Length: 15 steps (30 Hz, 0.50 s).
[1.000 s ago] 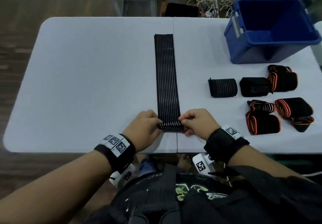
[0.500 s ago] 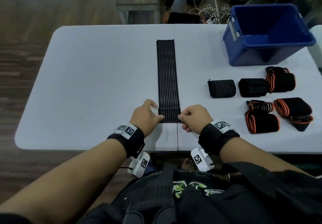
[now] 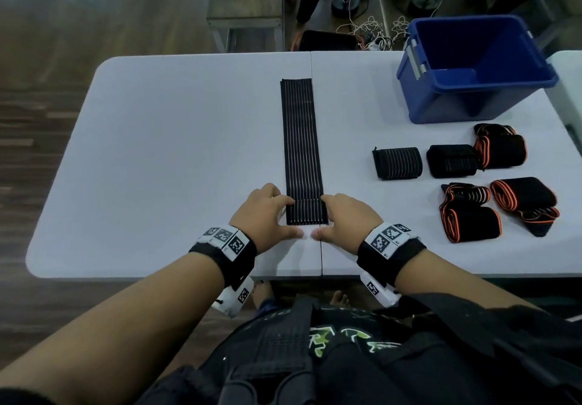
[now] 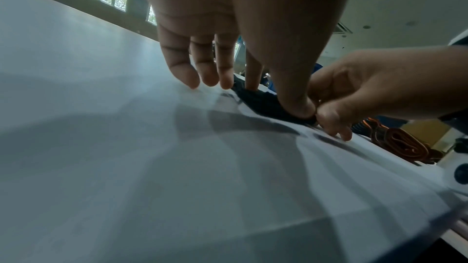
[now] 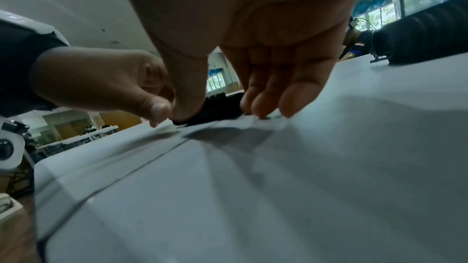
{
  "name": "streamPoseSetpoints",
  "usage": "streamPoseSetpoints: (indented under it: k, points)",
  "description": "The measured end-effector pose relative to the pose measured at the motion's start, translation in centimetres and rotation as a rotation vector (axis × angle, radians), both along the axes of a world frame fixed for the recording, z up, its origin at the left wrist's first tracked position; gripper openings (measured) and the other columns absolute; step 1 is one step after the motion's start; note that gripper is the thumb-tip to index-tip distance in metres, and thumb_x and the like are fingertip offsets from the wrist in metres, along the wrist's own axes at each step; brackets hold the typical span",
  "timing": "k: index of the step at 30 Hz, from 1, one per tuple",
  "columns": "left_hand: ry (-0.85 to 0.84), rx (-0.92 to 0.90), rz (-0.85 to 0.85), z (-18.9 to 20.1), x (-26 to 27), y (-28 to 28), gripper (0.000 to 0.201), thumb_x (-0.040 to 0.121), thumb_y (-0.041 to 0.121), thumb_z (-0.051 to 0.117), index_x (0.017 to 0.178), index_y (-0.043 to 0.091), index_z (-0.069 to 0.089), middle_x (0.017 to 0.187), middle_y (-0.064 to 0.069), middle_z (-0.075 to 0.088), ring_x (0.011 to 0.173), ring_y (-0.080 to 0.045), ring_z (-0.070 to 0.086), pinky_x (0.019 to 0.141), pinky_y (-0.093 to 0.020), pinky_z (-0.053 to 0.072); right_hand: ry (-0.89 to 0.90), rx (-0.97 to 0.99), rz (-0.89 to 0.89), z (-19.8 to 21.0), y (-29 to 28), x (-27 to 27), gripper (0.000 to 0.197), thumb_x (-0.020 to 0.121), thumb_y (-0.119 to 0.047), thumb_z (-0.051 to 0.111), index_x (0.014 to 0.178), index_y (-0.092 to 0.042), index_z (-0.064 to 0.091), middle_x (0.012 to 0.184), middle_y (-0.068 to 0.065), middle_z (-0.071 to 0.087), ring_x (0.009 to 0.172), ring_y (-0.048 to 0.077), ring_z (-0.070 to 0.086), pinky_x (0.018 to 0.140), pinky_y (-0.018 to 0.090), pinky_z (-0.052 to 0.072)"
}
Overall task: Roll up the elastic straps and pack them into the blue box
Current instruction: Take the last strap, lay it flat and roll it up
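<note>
A long black elastic strap with thin pale stripes is laid flat along the middle of the white bench, running straight away from the person, and its near end is turned over into a short, low roll. That roll is flanked by both hands: the left hand is set at its left edge and the right hand at its right edge, with both thumbs brought in behind it on the near side until their tips almost meet. In the left wrist view the left thumb is seen pressed onto the dark roll with the fingers curved down past it to the bench; in the right wrist view the right thumb is pressed on the roll likewise, with the fingertips lowered at its far side. Each hand is thus clamped on the rolled end, thumb against fingers. The blue box is placed at the far right of the bench, well apart from the hands. Between it and the near edge, five already rolled straps are laid: two plain black ones and three with orange edges.
</note>
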<state>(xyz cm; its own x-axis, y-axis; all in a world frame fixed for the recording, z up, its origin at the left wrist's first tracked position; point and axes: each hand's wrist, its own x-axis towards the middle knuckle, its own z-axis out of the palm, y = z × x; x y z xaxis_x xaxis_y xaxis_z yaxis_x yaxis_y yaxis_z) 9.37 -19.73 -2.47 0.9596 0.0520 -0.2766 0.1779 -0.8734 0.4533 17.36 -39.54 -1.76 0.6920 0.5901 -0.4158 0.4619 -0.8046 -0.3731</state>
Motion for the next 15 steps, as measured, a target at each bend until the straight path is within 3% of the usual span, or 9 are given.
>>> streamPoseSetpoints:
  k: [4,7,10,13,15]
  points:
    - [0.008,-0.003,0.004,-0.6,-0.2,0.6,0.063,0.080,0.048,0.077,0.137,0.035,0.055,0.121,0.006,0.047,0.114,-0.015,0.046,0.103,-0.035,0.044,0.005,-0.007,0.001,0.1,0.1,0.5,0.045,0.092,-0.033,0.065,0.131,-0.018,0.050,0.109,0.003,0.059,0.100,0.025,0.061,0.083,0.035,0.048]
    - [-0.016,-0.070,0.048,-1.1,-0.4,0.8,0.047,0.091,0.042,0.068,0.136,0.035,0.057,0.118,0.006,0.049,0.110,-0.015,0.049,0.100,-0.033,0.044,0.048,0.040,-0.023,0.4,0.1,0.7,0.043,0.096,-0.031,0.059,0.135,-0.016,0.052,0.109,0.004,0.065,0.101,0.024,0.061,0.085,0.034,0.048]
    - [-0.022,-0.135,0.088,-1.4,-0.2,0.9,0.032,0.098,0.041,0.056,0.128,0.031,0.063,0.108,0.005,0.053,0.100,-0.016,0.053,0.091,-0.032,0.044,0.079,0.090,-0.077,0.5,-0.1,0.9,0.030,0.100,-0.036,0.049,0.119,-0.015,0.062,0.103,0.006,0.069,0.098,0.025,0.062,0.084,0.036,0.049]
    - [-0.018,-0.176,0.127,-0.7,0.3,0.5,0.025,0.102,0.034,0.048,0.097,0.016,0.065,0.089,-0.002,0.058,0.085,-0.023,0.057,0.076,-0.035,0.044,0.132,0.152,-0.192,0.1,0.3,1.4,0.028,0.101,-0.038,0.045,0.094,-0.017,0.063,0.090,0.004,0.068,0.086,0.023,0.061,0.074,0.033,0.046]
    - [-0.010,-0.201,0.171,-0.4,0.7,0.4,0.029,0.104,0.031,0.047,0.088,0.011,0.060,0.081,-0.004,0.061,0.078,-0.024,0.057,0.070,-0.035,0.044,0.138,0.188,-0.261,-0.2,0.7,1.7,0.029,0.101,-0.037,0.045,0.082,-0.019,0.059,0.085,0.004,0.067,0.082,0.022,0.060,0.071,0.032,0.042]
